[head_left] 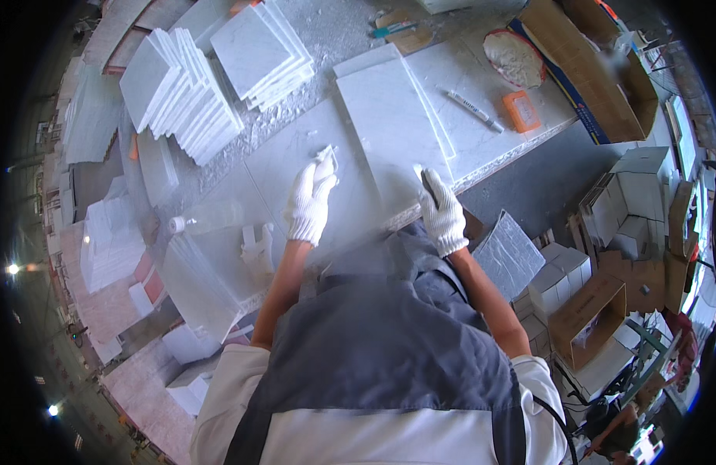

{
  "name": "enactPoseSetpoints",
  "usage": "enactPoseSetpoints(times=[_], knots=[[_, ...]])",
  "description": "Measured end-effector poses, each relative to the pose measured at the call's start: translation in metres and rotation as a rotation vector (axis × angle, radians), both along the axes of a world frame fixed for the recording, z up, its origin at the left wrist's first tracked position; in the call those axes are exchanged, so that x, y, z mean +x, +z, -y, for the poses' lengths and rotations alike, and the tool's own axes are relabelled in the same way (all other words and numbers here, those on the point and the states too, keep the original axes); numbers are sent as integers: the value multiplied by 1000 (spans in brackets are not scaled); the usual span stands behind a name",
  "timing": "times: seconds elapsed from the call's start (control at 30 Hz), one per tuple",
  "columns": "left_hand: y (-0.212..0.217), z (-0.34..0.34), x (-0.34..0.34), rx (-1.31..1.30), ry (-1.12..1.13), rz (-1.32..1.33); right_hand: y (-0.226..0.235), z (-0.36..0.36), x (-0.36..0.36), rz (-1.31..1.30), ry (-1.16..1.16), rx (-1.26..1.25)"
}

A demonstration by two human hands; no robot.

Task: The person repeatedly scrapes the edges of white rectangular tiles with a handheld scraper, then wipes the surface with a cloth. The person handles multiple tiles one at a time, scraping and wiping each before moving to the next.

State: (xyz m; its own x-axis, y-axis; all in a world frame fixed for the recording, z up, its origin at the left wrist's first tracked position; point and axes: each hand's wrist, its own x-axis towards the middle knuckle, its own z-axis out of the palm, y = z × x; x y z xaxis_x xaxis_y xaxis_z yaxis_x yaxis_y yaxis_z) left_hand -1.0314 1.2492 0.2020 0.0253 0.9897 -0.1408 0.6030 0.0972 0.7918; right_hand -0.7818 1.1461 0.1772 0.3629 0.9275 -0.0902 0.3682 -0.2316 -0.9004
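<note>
White knitted gloves cover both hands. My left hand (310,203) is closed over the table, left of the pale marble tiles, with a small crumpled white scrap (325,155) at its fingertips; whether it is cloth or paper is unclear. At the tiles' near right edge, my right hand (445,217) is curled around something small, dark with a whitish tip, that I cannot make out. The upper marble tile (385,116) lies flat between my hands, slightly offset over another. A white marker (475,111) and an orange block (521,111) lie to its right.
Stacks of marble tiles (261,50) stand at the back left. A clear bottle (207,218) lies left of my left hand. Far right are a bowl of white paste or powder (514,59) and a cardboard box (598,77). Cartons (559,279) fill the floor at right.
</note>
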Motion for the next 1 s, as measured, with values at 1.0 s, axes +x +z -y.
enactPoseSetpoints(times=[1.0], knots=[[20, -26, 46, 206, -390, -914, -18, -49, 9, 276, 120, 46]])
